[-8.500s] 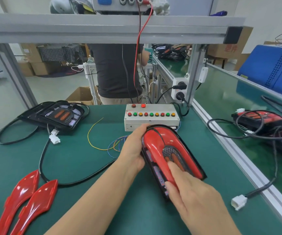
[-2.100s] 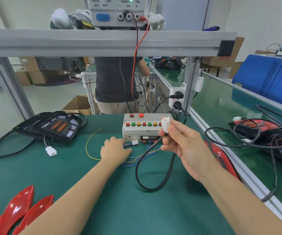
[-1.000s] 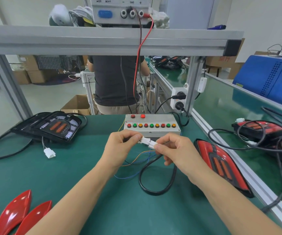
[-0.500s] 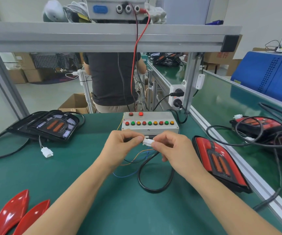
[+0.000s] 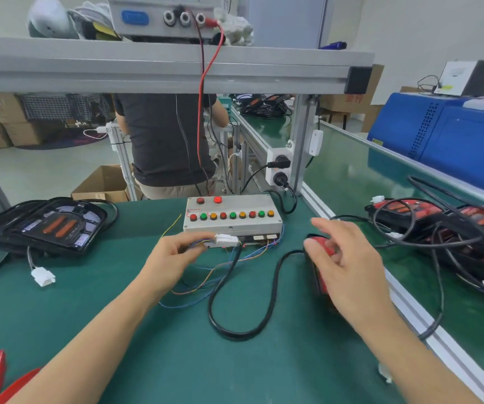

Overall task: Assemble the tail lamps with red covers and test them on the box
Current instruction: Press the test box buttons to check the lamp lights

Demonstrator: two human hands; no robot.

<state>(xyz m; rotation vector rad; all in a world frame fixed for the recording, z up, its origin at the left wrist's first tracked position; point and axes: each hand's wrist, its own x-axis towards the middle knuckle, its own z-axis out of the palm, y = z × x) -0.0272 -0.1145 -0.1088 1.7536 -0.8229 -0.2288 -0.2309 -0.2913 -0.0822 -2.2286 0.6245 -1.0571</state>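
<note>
Before the test box [image 5: 232, 225], left hand [image 5: 173, 255] pinches the joined connector [image 5: 225, 239]; right hand [image 5: 342, 258] spread over the lamp [image 5: 324, 249]

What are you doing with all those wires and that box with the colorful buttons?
A person is testing a car tail lamp. Their left hand pinches the white connector joined in front of the test box, with the lamp's black cable looping across the green table. Their right hand hangs open over the red tail lamp. One red button is lit on the box. Another lamp without its cover waits on the left.
</note>
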